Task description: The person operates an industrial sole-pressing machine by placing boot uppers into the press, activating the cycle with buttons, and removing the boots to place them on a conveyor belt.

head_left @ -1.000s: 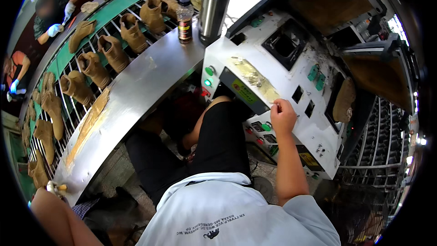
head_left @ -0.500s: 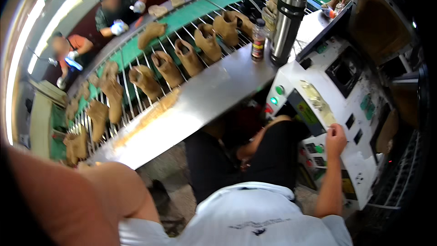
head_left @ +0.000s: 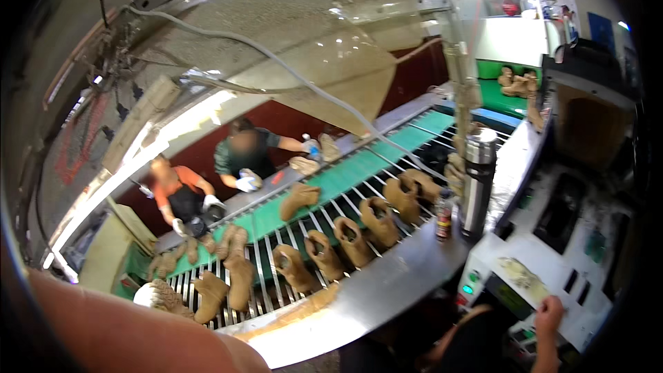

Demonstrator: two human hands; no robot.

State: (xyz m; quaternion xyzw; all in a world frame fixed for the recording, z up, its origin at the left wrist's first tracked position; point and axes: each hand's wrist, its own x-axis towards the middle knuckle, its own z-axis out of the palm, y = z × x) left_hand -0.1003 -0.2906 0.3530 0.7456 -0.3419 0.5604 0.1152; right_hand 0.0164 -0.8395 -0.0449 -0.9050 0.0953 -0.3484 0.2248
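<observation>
My right hand (head_left: 550, 311) is at the edge of the white machine panel (head_left: 511, 293), just below a yellowish strip (head_left: 523, 278) stuck there. Its fingers are curled; whether anything is between them is hidden. My left arm (head_left: 138, 328) crosses the lower left corner close up, and its hand lies outside the picture. Beyond that arm sits a pale, ridged piece (head_left: 162, 297) resembling a shoe sole. Several tan shoe uppers (head_left: 324, 255) stand in a row on the roller rack (head_left: 266, 262), apart from my hands.
A steel flask (head_left: 478, 179) and a small bottle (head_left: 443, 217) stand on the metal ledge (head_left: 387, 290). Behind the rollers runs a green belt (head_left: 352, 173). Two people (head_left: 245, 155) work on its far side. A grey cable (head_left: 290, 72) hangs across the upper view.
The view has tilted up, bringing the wall and cable in; the bench sits lower. My right hand remains at the panel. The pale ridged piece now shows beside my left arm.
</observation>
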